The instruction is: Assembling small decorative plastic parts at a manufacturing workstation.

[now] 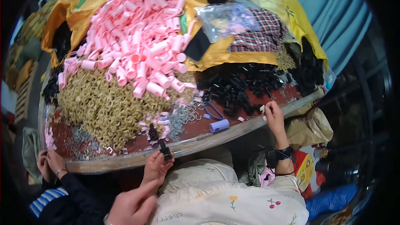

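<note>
My left hand (156,167) is closed on a black plastic clip (165,150) at the table's front edge. A second black part (153,132) shows just beyond it. My right hand (274,114), with a dark band on its wrist, pinches a small pale piece (262,108) over the table's right front edge. Just left of it lies a lilac cylinder (219,126) with a cord loop. Another hand (132,205), large and blurred, reaches in from the bottom beside my left hand; I cannot tell whose it is.
Pink cylinders (139,37), tan rings (100,104), black parts (233,85) and grey metal hooks (179,121) are heaped on the red table. A dark phone (198,45) lies near a plaid cloth (260,31). Far left, a co-worker's hands (51,162) touch the edge.
</note>
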The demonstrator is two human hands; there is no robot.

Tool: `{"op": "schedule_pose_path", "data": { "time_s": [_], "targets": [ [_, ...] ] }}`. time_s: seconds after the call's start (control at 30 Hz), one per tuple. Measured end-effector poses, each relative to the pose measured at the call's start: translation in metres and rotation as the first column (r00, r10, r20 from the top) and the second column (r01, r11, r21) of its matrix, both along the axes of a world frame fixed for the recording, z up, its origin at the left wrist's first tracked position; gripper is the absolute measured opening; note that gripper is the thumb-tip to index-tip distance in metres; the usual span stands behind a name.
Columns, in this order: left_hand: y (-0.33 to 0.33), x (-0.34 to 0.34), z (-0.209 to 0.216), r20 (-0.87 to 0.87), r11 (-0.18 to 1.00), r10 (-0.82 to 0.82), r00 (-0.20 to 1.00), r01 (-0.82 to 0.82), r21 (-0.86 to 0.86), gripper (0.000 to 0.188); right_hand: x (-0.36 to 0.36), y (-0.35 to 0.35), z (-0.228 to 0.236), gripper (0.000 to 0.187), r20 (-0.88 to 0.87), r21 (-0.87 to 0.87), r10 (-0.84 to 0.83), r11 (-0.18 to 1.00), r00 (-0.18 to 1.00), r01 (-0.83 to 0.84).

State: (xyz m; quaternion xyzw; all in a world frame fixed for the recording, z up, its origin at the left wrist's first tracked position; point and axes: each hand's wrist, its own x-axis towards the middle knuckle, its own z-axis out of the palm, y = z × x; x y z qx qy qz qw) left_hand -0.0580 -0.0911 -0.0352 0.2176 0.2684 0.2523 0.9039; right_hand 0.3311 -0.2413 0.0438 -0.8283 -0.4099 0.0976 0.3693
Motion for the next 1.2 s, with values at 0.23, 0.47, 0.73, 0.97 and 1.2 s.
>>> {"op": "schedule_pose_path", "data": {
  "time_s": [0.23, 0.47, 0.73, 0.97, 1.2],
  "targets": [
    [-0.006, 0.014, 0.011, -0.063, 1.0, -0.007, 0.998, 0.009, 0.028, 0.034, 0.072, -0.031, -0.041, 0.006, 0.546, 0.14, -0.221, 0.975, 0.808, 0.172],
    [-0.005, 0.011, 0.018, -0.142, 0.998, 0.015, 0.99, -0.007, 0.058, 0.029, 0.083, -0.034, -0.061, 0.009, 0.664, 0.052, -0.147, 0.987, 0.733, 0.15],
    [-0.003, 0.017, 0.011, 0.028, 1.0, 0.009, 1.0, -0.009, -0.027, 0.024, -0.08, 0.064, 0.001, 0.009, 0.094, 0.138, 0.522, 0.836, 0.847, -0.531],
    [-0.003, -0.006, 0.015, 0.07, 0.994, 0.096, 0.993, -0.093, -0.05, 0.022, -0.18, 0.127, 0.004, 0.018, 0.188, 0.059, 0.923, 0.33, 0.335, -0.942],
    [0.01, -0.044, 0.01, 0.138, 0.963, 0.269, 0.953, -0.262, -0.065, 0.02, -0.213, 0.198, -0.009, 0.015, 0.357, -0.144, 0.897, 0.329, 0.261, -0.933]
  ]
}}
